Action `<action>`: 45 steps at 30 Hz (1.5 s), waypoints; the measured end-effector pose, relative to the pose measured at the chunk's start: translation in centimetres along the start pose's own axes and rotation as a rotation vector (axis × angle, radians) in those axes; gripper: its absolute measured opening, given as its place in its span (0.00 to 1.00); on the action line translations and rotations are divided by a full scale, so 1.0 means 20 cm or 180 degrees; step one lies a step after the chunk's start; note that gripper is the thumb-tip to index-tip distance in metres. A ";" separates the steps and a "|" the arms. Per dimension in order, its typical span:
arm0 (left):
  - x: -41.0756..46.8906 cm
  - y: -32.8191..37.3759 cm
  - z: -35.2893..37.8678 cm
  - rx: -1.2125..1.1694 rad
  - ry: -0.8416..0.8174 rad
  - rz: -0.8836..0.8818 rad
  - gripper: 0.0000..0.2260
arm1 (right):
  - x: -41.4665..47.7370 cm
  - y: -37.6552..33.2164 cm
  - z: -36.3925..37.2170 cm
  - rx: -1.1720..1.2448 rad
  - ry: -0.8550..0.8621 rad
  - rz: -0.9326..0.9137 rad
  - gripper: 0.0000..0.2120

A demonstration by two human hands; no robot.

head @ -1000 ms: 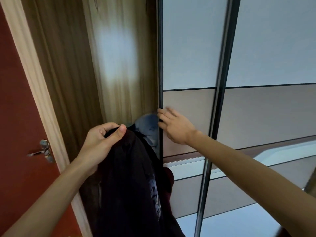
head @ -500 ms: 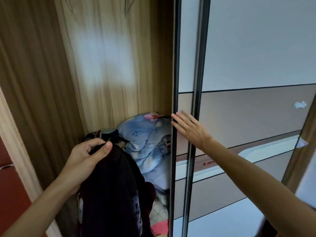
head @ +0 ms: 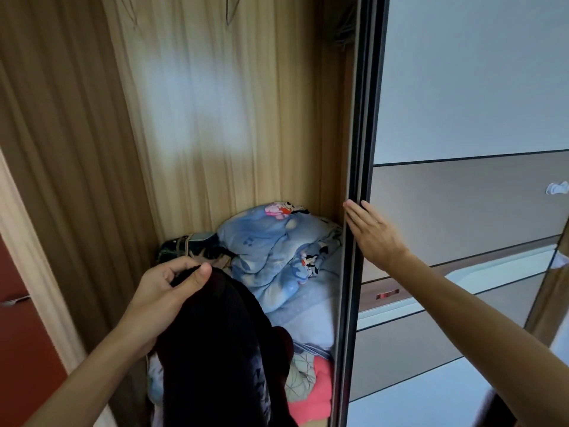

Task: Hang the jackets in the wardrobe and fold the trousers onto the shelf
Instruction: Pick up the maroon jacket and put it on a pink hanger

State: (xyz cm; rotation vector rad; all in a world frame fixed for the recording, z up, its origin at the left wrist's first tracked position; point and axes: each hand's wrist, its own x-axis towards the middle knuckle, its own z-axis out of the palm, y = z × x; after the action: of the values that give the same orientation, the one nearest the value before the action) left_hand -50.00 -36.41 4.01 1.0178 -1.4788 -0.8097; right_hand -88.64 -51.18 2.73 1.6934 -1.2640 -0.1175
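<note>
My left hand [head: 166, 291] pinches the collar of the dark jacket [head: 221, 359] at seven o'clock, thumb over fabric, so the garment hangs free below and stays off the heap. At five o'clock of the wardrobe [head: 215, 118] interior lies blue bedding [head: 277, 251]. My right hand [head: 374, 234], fingers straight and flat, presses the sliding door [head: 357, 149] edge at three o'clock, I judge to hold the opening wide.

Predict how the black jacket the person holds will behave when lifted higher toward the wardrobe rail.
Probably floppy: the black jacket hangs in limp folds from the left hand. Likely light, since one pinch at its top bears it. It may swing and brush the blue bedding stacked behind.
</note>
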 end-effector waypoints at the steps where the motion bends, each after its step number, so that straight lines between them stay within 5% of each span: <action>1: 0.00 0.00 -0.01 -0.0008 0.0021 -0.0003 0.10 | -0.01 0.01 0.00 -0.0095 -0.0062 0.0024 0.30; 11: 0.06 0.02 -0.04 -0.0014 0.0168 0.0011 0.10 | -0.07 0.13 0.12 0.0177 -0.0084 0.0245 0.27; 16: 0.13 0.08 -0.04 0.0083 0.0114 0.0191 0.13 | -0.02 0.03 0.01 0.0540 -0.0756 0.0644 0.30; 19: 0.18 0.15 -0.04 0.0167 0.0067 0.0420 0.14 | 0.04 -0.12 -0.17 0.1691 -0.0747 0.0206 0.29; 24: 0.29 0.31 -0.09 0.0282 0.0294 0.0773 0.10 | 0.00 -0.56 -0.62 0.4857 -0.0808 -0.1165 0.27; 26: 0.32 0.38 -0.12 0.0300 0.0405 0.0904 0.10 | 0.03 -0.69 -0.69 0.5260 -0.0370 -0.0763 0.18; 29: 0.35 0.47 -0.18 0.0436 0.0500 0.0995 0.12 | 0.17 -0.69 -0.67 0.5282 0.0083 0.0177 0.11; 36: 0.49 0.49 -0.46 0.1016 0.0754 0.1138 0.22 | 0.58 -0.27 -0.66 0.5205 0.1292 0.0861 0.08; 39: 0.58 0.54 -0.51 0.1525 0.0804 0.1236 0.21 | 0.76 -0.13 -0.73 0.5282 0.1596 0.0946 0.14; 45: 0.81 0.67 -0.57 0.1512 0.0625 0.1085 0.42 | 1.09 0.08 -0.82 0.5026 0.1590 0.0647 0.10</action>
State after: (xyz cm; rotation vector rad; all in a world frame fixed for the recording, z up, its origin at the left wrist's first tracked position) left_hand -41.12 -45.44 24.39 1.1096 -1.6488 -0.1084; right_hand -70.40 -57.65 22.00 2.5014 -1.0884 1.7126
